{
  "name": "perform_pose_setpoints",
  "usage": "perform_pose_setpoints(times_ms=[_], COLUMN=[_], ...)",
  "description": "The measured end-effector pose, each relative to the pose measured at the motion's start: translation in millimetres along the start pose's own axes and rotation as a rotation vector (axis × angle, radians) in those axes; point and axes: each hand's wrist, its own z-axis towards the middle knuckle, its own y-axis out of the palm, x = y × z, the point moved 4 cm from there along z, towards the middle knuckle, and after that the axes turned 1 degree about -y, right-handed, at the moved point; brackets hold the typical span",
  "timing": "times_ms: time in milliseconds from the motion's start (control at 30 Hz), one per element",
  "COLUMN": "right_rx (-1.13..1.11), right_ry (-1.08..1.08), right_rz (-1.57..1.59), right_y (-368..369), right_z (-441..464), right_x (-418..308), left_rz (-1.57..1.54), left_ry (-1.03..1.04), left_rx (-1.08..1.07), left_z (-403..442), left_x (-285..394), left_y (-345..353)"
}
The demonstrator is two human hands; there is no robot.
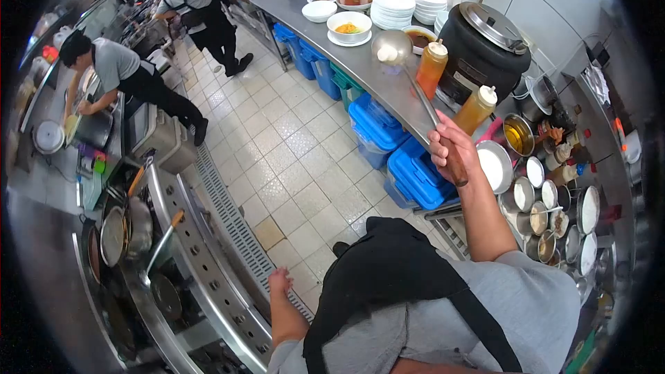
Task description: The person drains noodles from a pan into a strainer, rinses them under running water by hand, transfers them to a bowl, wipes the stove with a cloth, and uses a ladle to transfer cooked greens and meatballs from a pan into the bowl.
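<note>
My right hand (454,149) grips the brown handle of a ladle (424,100), held out over the edge of the steel counter. The ladle's round metal bowl (390,47) has pale white pieces or reflections in it; I cannot tell which. Just beyond it on the counter is a white bowl (350,25) of orange and green food on a saucer. Close to my right hand stand an orange squeeze bottle (431,69) and a yellow squeeze bottle (476,111). My left hand (279,282) hangs low by the stove front, fingers loosely bent, with nothing visible in it.
A black soup warmer (487,48) and stacked white dishes (392,10) stand on the counter (294,12). Blue lidded bins (424,174) sit below. Several metal sauce pots (523,194) crowd the right. At left is a stove (208,270) with pans. Two co-workers (131,73) (201,10) work farther off.
</note>
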Motion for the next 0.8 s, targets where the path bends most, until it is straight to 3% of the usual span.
perform_pose_setpoints(times_ms=[133,333,400,433,500,567,800], right_rx=[0.025,0.02,0.016,0.015,0.058,0.075,0.181], right_ry=[-0.075,-0.071,-0.049,-0.051,0.007,0.021,0.031], right_rz=[-0.109,-0.144,-0.187,-0.187,-0.211,-0.231,-0.43], right_y=[3,-5,-7,-9,-16,-13,-10], right_z=[54,159,195,214,244,264,297], right_x=[-9,-12,-10,-10,-4,-4,11], left_rz=[-0.009,-0.011,0.515,0.704,0.676,0.709,0.886], left_ry=[0.102,-0.02,0.518,0.627,0.367,0.242,0.229], left_rx=[-0.026,-0.077,-0.237,-0.248,-0.2,-0.179,-0.21], left_z=[40,69,90,89,84,79,113], left_x=[89,103,76,67,46,25,27], left_y=[16,59,61,67,68,69,60])
